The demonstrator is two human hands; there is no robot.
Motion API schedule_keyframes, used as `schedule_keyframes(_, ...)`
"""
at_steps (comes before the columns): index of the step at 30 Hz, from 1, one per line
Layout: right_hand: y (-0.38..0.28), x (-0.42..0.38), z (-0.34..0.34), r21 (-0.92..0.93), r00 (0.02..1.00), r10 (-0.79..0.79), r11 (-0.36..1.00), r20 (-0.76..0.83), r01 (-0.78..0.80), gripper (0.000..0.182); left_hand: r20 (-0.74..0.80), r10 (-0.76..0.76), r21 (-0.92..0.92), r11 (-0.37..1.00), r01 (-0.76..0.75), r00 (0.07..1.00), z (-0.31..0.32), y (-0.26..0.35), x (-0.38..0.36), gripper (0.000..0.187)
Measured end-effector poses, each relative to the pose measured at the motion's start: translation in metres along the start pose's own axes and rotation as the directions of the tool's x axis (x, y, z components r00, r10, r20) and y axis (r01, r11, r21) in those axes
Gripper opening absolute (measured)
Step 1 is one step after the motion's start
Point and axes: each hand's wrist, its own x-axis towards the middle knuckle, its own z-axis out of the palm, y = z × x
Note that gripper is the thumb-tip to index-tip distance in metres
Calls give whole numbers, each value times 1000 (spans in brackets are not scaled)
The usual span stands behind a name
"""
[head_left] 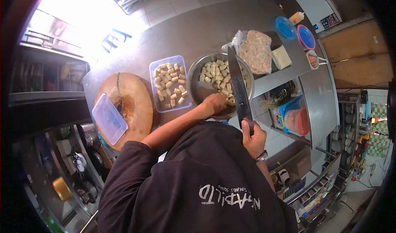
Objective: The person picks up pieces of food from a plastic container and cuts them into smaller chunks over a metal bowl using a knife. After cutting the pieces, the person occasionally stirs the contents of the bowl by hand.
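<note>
My right hand [253,137] is closed around the handle of a long, broad dark-bladed knife [238,78], its blade pointing up and away across the right side of a steel bowl [193,91]. Pale cut chunks [216,72] lie in the bowl. Down at the bowl's near side, my left hand [216,103] reaches in among the chunks with bent fingers; whatever they grip is hidden. Left of the bowl, a clear plastic container [154,64] holds more pale chunks [168,82], spread loosely across its bottom.
A round wooden chopping block [142,88] carries a clear plastic lid [109,118] at left. Beyond the bowl lie a large bagged pale mass [256,51] and a white block [281,58]. Blue-lidded tubs [285,28] and a sauce bottle [296,18] stand at the right end.
</note>
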Motion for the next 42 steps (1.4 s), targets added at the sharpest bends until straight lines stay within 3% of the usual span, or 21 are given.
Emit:
schedule_keyframes(3, 3, -1, 2, 21, 1000, 10, 1000, -15, -10, 26, -43, 62, 16, 998, -62, 997, 12, -8, 2, 24)
schedule_keyframes(6, 2, 0, 4, 16, 1000, -6, 1000, -13, 7, 26, 18, 28, -19, 999, -28, 999, 3, -5, 0, 31)
schedule_keyframes(9, 1, 2, 5, 8, 999, -32, 999, 2, 32, 26, 97, 37, 96, 994, -46, 995, -12, 4, -6, 26)
schedule_keyframes(11, 0, 3, 5, -2, 999, -42, 999, 16, 42, 26, 50, 134, 24, 990, -136, 990, -13, 2, -9, 26)
schedule_keyframes(14, -3, 5, 4, -27, 999, -16, 999, 43, 17, 27, -29, 155, 36, 987, -154, 988, 35, -34, 20, 30)
schedule_keyframes(18, -4, 6, 1, -30, 999, -36, 999, 23, 37, 28, -168, 329, -5, 943, -334, 929, -8, -24, -7, 28)
schedule_keyframes(19, -5, 6, 0, -15, 999, -25, 1000, 20, 25, 28, -279, 183, -471, 829, -300, 943, -12, -21, -14, 26)
schedule_keyframes(20, -4, 5, 0, -15, 1000, -22, 1000, 19, 22, 28, -304, -2, -823, 504, -262, 953, -17, -20, -20, 24)
schedule_keyframes(21, -1, 5, 1, -21, 999, -32, 999, 7, 32, 27, -303, -2, -824, 503, -260, 953, -29, -15, -28, 24)
schedule_keyframes(23, 1, 4, 2, -27, 999, -45, 999, 1, 45, 27, -324, -145, -945, 97, -312, 935, -57, -4, -46, 25)
schedule_keyframes(24, 1, 4, 2, -43, 998, -60, 997, 10, 60, 26, -326, -148, -944, 95, -314, 934, -64, -4, -52, 25)
schedule_keyframes(26, -1, 6, 3, -56, 997, -78, 995, 21, 79, 26, -393, -138, -872, -259, -416, 909, -73, -4, -63, 23)
schedule_keyframes(29, -8, 9, 3, -58, 995, -89, 994, 44, 92, 28, -473, -150, -798, -345, -494, 868, -81, 1, -73, 26)
schedule_keyframes(32, -10, 9, 5, -59, 996, -48, 997, 80, 53, 29, -451, -180, -769, -418, -483, 874, -85, 6, -78, 28)
schedule_keyframes(42, -7, 9, 2, -103, 991, -88, 990, 102, 98, 29, -500, -66, -808, -323, -493, 864, -86, 10, -79, 27)
